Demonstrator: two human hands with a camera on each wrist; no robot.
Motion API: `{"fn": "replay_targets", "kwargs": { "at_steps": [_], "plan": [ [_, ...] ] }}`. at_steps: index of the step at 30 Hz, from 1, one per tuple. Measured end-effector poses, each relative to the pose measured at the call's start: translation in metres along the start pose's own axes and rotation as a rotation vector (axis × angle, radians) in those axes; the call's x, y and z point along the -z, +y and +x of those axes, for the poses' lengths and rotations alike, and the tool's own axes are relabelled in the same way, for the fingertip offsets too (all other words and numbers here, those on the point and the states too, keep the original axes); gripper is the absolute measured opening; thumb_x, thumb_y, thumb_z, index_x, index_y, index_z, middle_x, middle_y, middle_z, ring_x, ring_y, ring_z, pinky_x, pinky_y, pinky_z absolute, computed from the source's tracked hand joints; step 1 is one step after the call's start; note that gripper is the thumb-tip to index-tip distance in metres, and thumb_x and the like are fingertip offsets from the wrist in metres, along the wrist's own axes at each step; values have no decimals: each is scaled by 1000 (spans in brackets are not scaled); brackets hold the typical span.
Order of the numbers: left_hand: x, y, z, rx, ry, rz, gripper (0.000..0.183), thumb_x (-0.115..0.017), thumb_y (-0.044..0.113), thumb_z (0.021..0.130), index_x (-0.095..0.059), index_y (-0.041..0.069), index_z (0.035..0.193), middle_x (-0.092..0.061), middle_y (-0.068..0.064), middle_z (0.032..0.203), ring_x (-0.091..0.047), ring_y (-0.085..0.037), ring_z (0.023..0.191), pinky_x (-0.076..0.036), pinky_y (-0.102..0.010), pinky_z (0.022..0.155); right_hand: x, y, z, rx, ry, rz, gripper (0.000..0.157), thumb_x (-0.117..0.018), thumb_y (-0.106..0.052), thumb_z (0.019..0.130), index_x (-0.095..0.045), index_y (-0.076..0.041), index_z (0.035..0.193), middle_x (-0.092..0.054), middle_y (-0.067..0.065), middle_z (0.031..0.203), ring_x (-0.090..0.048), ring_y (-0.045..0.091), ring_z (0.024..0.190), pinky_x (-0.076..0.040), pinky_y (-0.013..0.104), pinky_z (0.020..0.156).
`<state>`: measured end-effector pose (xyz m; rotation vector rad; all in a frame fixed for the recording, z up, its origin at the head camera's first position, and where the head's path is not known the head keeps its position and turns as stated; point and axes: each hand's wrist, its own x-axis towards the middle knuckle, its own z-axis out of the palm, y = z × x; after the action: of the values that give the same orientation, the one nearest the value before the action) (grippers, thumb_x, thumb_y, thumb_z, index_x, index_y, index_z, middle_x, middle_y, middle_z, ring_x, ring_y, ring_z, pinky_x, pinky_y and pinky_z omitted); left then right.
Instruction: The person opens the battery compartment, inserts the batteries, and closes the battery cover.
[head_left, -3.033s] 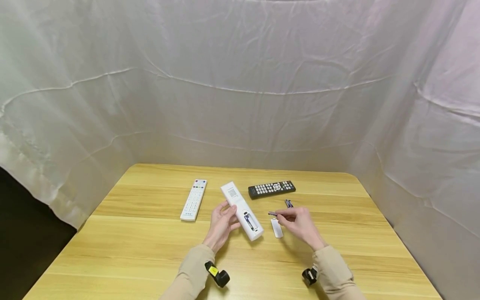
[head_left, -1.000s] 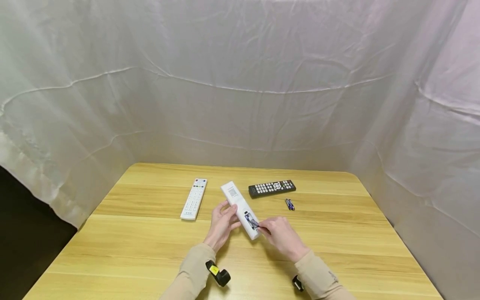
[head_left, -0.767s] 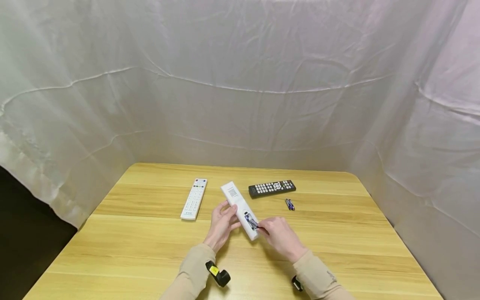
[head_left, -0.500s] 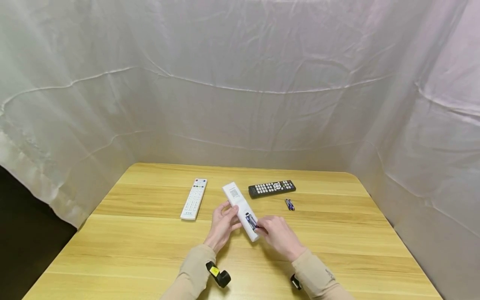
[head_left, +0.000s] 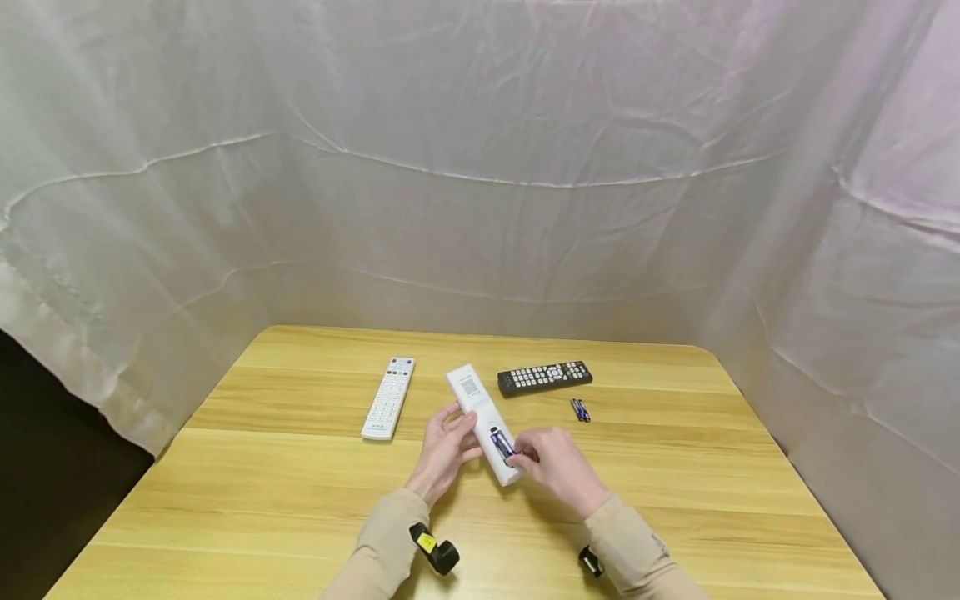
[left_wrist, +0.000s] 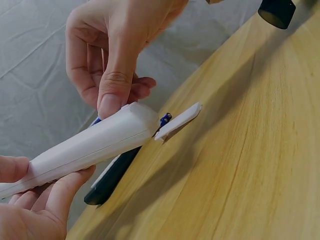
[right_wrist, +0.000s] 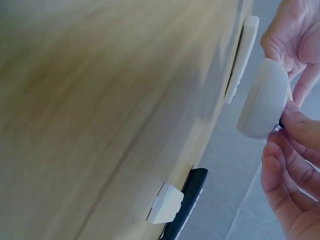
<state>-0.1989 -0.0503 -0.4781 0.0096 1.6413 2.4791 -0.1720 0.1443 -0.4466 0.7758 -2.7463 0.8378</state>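
My left hand (head_left: 442, 450) grips a white remote control (head_left: 480, 410) by its sides, back up and tilted above the table. Its battery compartment is uncovered, and blue batteries (head_left: 501, 443) show inside. At the compartment's lower end, my right hand (head_left: 558, 468) pinches one battery between thumb and fingers; the fingertips hide most of it. In the left wrist view, the right thumb (left_wrist: 112, 100) bears on the remote's near end. A white battery cover (left_wrist: 180, 121) lies on the table, hidden behind my right hand in the head view.
On the wooden table (head_left: 262, 500), another white remote (head_left: 387, 398) lies at left, keys up. A black remote (head_left: 544, 377) lies farther back, with two loose blue batteries (head_left: 580, 409) in front of it. A grey curtain (head_left: 480, 208) surrounds the back and sides.
My right hand has come left from above the cover to the remote, carrying a battery into the compartment. Over the last second its fingers have shifted slightly there; the left hand has barely moved.
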Motion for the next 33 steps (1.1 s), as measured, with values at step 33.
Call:
{"fn": "replay_targets", "kwargs": {
  "at_steps": [33],
  "plan": [
    [5, 7, -1, 17, -92, 48, 51, -53, 10, 103, -32, -5, 147, -65, -28, 129, -74, -17, 91, -65, -30, 76, 11, 12, 11, -251, -201, 267, 22, -84, -17, 77, -64, -9, 74, -63, 0, 70, -53, 11, 64, -47, 19, 53]
  ]
}}
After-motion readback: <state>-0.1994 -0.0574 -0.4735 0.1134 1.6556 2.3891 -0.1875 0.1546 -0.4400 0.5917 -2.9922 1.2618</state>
